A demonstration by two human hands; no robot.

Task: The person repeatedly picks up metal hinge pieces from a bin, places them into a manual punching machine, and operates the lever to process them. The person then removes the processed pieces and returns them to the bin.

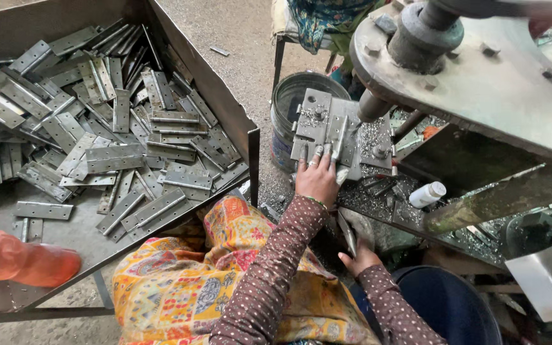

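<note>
The left hand (317,180) presses flat, fingers extended, on the hinge plate (338,134) seated in the press fixture (317,118), while the right hand (360,259) closes on a hinge strip (347,233) at the machine bed's near edge.

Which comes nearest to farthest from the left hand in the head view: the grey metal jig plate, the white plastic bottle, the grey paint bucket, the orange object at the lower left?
From the left hand:
1. Grey metal jig plate, under the fingertips.
2. Grey paint bucket, up and left, behind the plate.
3. White plastic bottle, off to the right.
4. Orange object, far left by the tray.
</note>
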